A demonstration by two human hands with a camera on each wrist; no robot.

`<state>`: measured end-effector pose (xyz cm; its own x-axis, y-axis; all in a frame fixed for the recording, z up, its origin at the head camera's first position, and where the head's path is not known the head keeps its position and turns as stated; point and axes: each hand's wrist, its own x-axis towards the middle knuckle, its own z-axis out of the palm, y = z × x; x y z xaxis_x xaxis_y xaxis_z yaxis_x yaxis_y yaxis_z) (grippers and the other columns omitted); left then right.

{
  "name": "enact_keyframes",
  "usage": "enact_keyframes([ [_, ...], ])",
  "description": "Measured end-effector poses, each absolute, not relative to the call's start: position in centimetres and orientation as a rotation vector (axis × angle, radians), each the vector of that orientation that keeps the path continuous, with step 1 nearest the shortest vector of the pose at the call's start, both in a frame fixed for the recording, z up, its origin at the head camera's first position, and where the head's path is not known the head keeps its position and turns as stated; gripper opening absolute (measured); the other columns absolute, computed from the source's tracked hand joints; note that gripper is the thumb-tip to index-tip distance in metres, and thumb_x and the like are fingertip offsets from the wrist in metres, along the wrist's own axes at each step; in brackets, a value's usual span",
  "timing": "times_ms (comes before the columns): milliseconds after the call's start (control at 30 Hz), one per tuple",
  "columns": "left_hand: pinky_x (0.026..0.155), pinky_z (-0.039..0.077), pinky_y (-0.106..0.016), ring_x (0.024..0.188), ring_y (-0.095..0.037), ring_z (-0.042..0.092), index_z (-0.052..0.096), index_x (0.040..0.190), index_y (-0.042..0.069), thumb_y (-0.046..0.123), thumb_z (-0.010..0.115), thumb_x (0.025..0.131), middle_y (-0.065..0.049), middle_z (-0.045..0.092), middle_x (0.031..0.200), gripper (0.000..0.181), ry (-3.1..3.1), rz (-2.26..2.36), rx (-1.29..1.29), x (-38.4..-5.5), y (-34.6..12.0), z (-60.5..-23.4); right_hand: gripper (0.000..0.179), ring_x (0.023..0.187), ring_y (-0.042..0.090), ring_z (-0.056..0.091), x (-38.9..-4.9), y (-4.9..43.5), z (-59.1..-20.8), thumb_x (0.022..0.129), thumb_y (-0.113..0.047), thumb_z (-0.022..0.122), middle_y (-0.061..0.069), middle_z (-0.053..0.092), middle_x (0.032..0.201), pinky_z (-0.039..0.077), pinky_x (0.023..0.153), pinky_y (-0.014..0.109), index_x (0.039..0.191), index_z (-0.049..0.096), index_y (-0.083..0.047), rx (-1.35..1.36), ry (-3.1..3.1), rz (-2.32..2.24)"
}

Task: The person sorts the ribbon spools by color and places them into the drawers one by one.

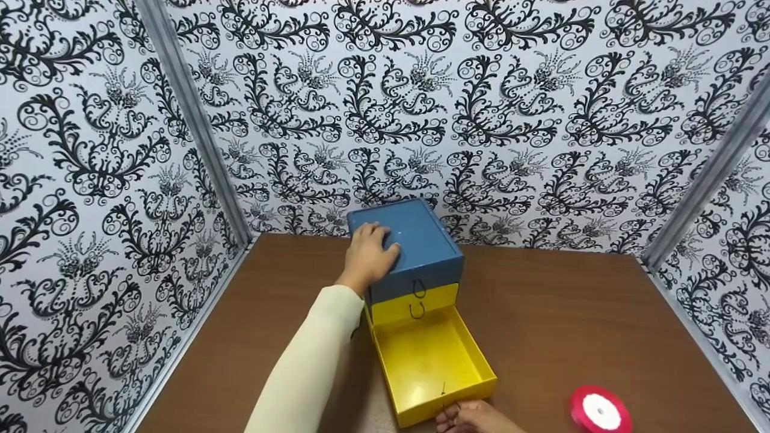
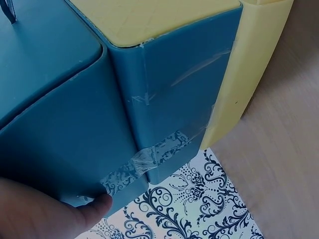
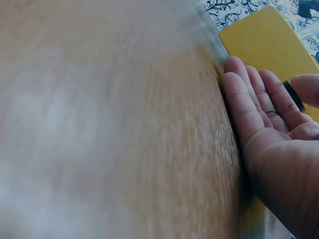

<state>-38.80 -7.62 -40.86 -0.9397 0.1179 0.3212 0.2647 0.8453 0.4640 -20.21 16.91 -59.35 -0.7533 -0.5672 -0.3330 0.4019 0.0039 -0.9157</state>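
A small blue drawer box (image 1: 415, 234) stands near the back wall, with a yellow drawer front (image 1: 394, 311) under its blue top drawer. Both fronts carry dark loop pulls. At the bottom, a yellow drawer (image 1: 385, 367) extends toward me, its inside visible. My left hand (image 1: 368, 255) rests on the box's top, fingers spread; its thumb (image 2: 94, 211) touches the blue surface in the left wrist view. At the drawer's front, my right hand (image 1: 472, 416) pinches a dark loop pull (image 3: 294, 96) between thumb and finger, the other fingers extended near the tabletop.
A red ribbon spool (image 1: 601, 412) with a white centre lies on the brown table (image 1: 571, 313), right of the drawer. Walls with black scroll patterns (image 1: 481, 150) enclose the back and both sides. Clear tape (image 2: 147, 159) crosses the box's side.
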Motion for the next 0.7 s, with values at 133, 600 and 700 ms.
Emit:
enact_keyframes([
  [133, 0.105, 0.029, -0.045, 0.133, -0.027, 0.027, 0.054, 0.128, 0.014, 0.038, 0.050, 0.089, -0.008, 0.040, 0.139, 0.046, -2.738, -0.747, -0.294, -38.85, -7.65, -40.73, 0.031, 0.085, 0.015, 0.064, -20.09, 17.07, -59.42, 0.083, -0.009, 0.047, 0.010, 0.067, 0.096, 0.052, 0.076, 0.026, 0.104, 0.064, 0.006, -0.164, 1.581, -1.831],
  [600, 0.105, 0.029, -0.045, 0.132, -0.027, 0.027, 0.054, 0.128, 0.014, 0.039, 0.051, 0.088, -0.008, 0.040, 0.139, 0.047, -2.738, -0.746, -0.290, -39.04, -7.65, -40.94, 0.027, 0.074, 0.009, 0.061, -19.48, 17.28, -59.59, 0.081, -0.011, 0.049, 0.005, 0.068, 0.089, 0.050, 0.068, 0.022, 0.098, 0.066, 0.001, -0.146, 1.568, -1.821],
  [700, 0.105, 0.028, -0.045, 0.132, -0.027, 0.027, 0.054, 0.128, 0.014, 0.039, 0.051, 0.088, -0.008, 0.040, 0.139, 0.047, -2.743, -0.747, -0.290, -38.99, -7.70, -40.94, 0.022, 0.067, 0.004, 0.057, -19.33, 17.50, -59.41, 0.084, -0.011, 0.049, -0.001, 0.066, 0.082, 0.048, 0.062, 0.018, 0.093, 0.066, -0.003, -0.196, 1.565, -1.800],
])
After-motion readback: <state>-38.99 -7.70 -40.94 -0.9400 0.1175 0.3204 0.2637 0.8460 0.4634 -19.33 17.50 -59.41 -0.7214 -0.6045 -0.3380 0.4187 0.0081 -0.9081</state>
